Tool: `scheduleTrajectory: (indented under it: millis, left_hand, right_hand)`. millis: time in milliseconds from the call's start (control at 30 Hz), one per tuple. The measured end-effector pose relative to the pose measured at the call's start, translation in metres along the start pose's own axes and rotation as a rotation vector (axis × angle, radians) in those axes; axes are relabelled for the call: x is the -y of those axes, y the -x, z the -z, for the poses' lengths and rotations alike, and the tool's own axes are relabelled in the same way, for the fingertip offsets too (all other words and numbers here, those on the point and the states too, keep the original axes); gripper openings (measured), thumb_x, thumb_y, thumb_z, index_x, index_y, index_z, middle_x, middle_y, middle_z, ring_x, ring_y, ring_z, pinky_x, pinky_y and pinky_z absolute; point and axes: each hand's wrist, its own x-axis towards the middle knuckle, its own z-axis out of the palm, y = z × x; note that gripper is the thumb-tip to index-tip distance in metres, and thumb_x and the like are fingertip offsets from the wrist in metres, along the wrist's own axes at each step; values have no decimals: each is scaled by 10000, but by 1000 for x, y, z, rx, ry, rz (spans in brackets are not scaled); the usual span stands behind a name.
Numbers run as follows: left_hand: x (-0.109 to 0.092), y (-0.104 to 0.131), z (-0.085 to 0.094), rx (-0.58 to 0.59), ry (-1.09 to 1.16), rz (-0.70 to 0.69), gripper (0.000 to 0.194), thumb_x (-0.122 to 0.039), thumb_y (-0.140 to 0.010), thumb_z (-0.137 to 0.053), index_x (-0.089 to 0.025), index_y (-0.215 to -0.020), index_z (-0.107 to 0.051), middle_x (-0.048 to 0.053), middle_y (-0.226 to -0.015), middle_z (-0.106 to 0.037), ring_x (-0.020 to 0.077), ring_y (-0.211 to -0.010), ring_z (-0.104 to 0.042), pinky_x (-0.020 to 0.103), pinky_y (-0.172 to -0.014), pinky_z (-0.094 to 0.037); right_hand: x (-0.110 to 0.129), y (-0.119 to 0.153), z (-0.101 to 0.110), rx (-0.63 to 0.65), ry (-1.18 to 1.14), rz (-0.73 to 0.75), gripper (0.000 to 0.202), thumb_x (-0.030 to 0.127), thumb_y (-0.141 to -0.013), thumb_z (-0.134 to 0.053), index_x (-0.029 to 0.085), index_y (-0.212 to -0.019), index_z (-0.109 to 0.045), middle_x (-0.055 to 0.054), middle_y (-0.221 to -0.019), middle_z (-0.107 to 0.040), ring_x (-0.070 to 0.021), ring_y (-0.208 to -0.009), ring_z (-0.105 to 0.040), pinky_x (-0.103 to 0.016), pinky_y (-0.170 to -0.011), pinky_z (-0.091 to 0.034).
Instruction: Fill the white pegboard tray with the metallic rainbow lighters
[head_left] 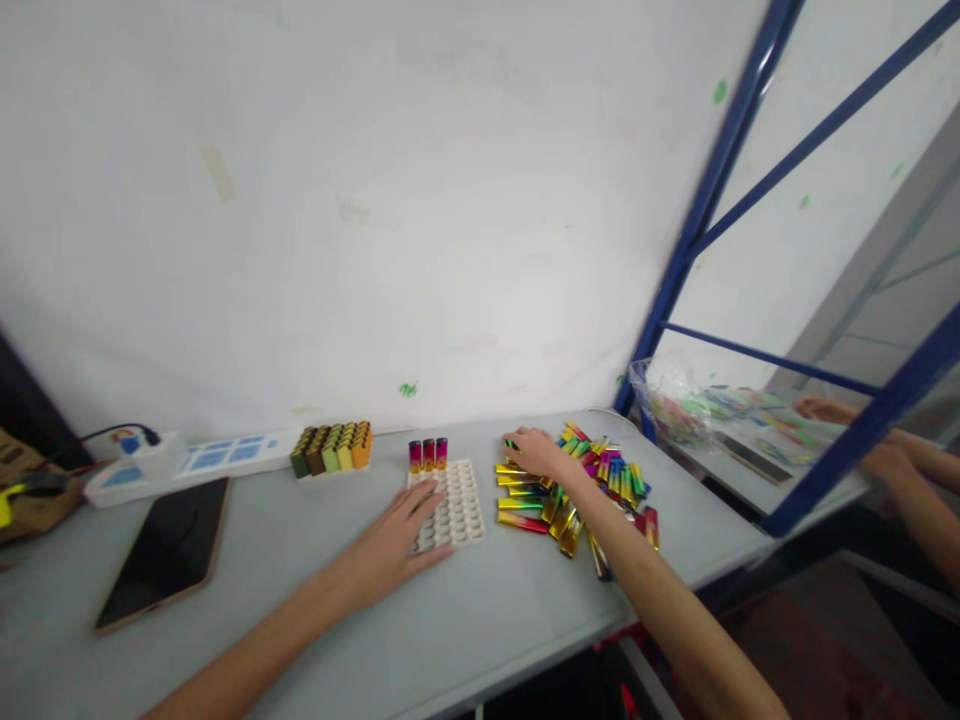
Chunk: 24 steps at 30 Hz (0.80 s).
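Note:
A white tray [459, 505] with rows of round holes lies on the grey table. Several small red-and-gold tubes [428, 455] stand upright along its back edge. My left hand [397, 540] rests on the tray's left side, fingers spread. To the right is a loose pile of shiny multicoloured tubes [566, 510]. My right hand [534, 452] reaches over the back left of this pile, its fingers bent down around a tube with green and dark parts; the fingertips are partly hidden.
A block of upright green, yellow and orange tubes [331, 450] stands at the back left, near a power strip [225, 455] and a phone [169, 550]. Right of the table [300, 600] is a blue frame [682, 250]; beyond it are a plastic bag [675, 400] and another person's arms [900, 460].

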Motion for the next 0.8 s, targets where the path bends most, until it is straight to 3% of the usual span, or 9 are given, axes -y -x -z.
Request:
scheduleTrajectory:
  millis: [167, 267, 400, 533, 667, 800]
  left_hand:
    - [-4, 0, 4, 14, 24, 5, 662, -589, -955, -586, -194, -1478, -495, 162, -1576, -434, 328, -1446, -433, 510, -1203, -366]
    - [-6, 0, 5, 5, 37, -4, 653, -585, -949, -600, -208, -1473, -501, 154, -1570, -446, 317, -1438, -446, 500, -1209, -360]
    - [-6, 0, 5, -2, 29, 0, 668, -592, -942, -610, -209, -1477, -492, 158, -1561, -454, 318, -1438, -445, 503, -1210, -356]
    - [-7, 0, 5, 9, 32, 10, 674, -594, -941, -611, -204, -1477, -486, 163, -1566, -444, 323, -1445, -433, 505, -1206, -364]
    - [-8, 0, 6, 15, 42, 6, 657, -589, -948, -603, -193, -1462, -500, 167, -1568, -438, 320, -1451, -423, 506, -1213, -351]
    - [-7, 0, 6, 2, 50, -2, 659, -608, -943, -600, -203, -1455, -510, 161, -1558, -454, 312, -1446, -430, 500, -1217, -347]
  right_hand:
    - [15, -11, 1, -53, -18, -40, 478, 384, -960, -572, 193, -1397, -550, -183, -1360, -620, -326, -1320, -523, -600, -1153, -244]
    - [24, -20, -2, -51, -50, -63, 538, 218, -911, -587, 164, -1439, -498, -205, -1334, -635, -326, -1295, -551, -605, -1124, -288]
    - [34, -31, -4, -65, -113, -57, 396, 75, -890, -513, 152, -1256, -640, -197, -1279, -667, -303, -1240, -592, -515, -1065, -387]
    - [45, -37, 0, -110, -210, 18, 194, 115, -881, -590, 150, -1018, -722, -157, -1131, -734, -260, -1110, -661, -367, -979, -469]
    - [60, -36, 1, -167, -348, 129, 169, 222, -913, -631, 186, -1066, -693, -86, -1066, -761, -203, -949, -704, -308, -860, -531]
    - [72, -32, -9, -263, -640, 250, 170, 282, -894, -655, 182, -1031, -653, -56, -962, -757, -193, -882, -706, -331, -838, -549]
